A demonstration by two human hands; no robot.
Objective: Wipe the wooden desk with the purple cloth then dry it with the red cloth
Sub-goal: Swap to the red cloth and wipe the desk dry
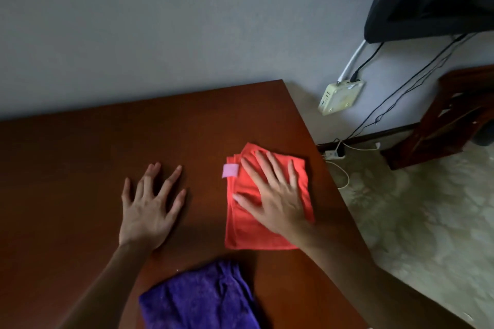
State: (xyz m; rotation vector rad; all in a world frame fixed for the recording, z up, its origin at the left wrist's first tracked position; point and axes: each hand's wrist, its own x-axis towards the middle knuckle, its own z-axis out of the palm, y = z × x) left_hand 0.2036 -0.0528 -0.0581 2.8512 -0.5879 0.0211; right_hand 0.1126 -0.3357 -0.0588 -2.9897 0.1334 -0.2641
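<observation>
Red cloth [267, 227] folded, flat on wooden desk [80, 157], near right edge. My right hand [275, 195] lies on it, palm down, fingers spread, not gripping. Pale pink tag [230, 170] at cloth's far left corner. My left hand [149, 211] flat on bare wood left of cloth, fingers spread, holding nothing. Purple cloth [200, 299] rumpled at near edge, between my forearms, apart from red one. Beyond desk's right side: cream box [340, 97] on wall with cables [401, 93], patterned floor [427, 222].

purple cloth [199, 299] cut off by bottom edge; red cloth [248, 230] partly hidden under right hand [275, 195]
</observation>
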